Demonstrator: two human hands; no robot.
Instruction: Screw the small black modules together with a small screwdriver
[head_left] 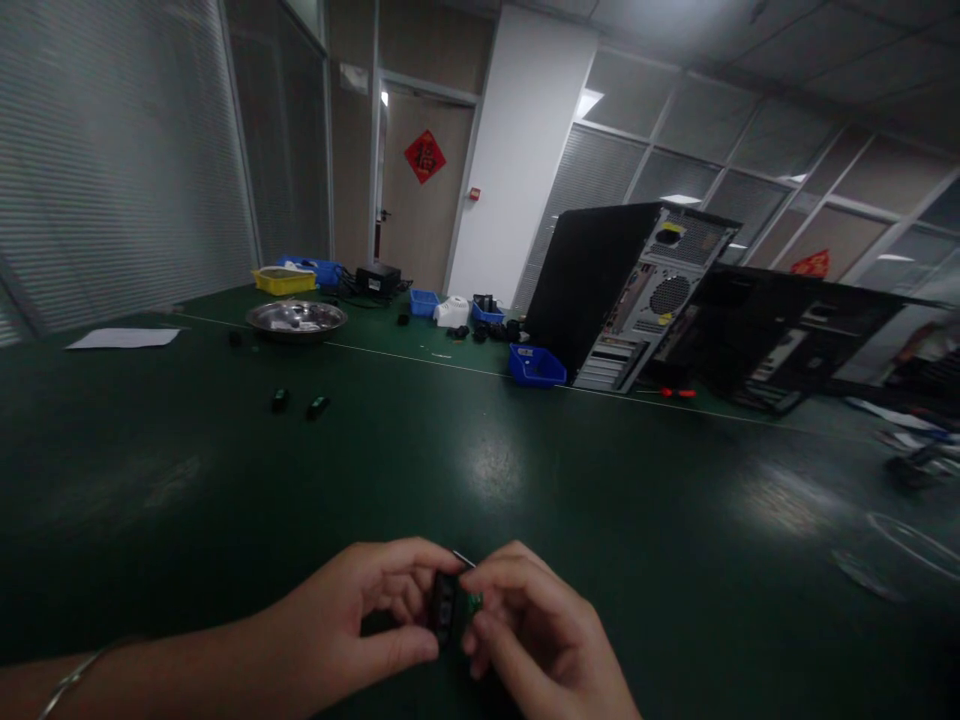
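My left hand (375,615) is closed around the edges of a small black plastic casing (444,608), held upright just above the table front. Close beside it, my right hand (544,630) pinches a small green circuit board (474,603), mostly covered by the fingers. A thin light sliver (463,558) shows between the two index fingertips; I cannot tell which part it belongs to. Farther off on the left lie two small black pieces with green on top, one piece (280,400) left of the other piece (318,407).
The green table (420,470) carries a metal dish (296,318), a paper sheet (124,338) and a yellow tray (283,282) at the back left. A blue bin (537,367) stands beside a black computer tower (600,280). A clear plastic item (866,575) lies at the right.
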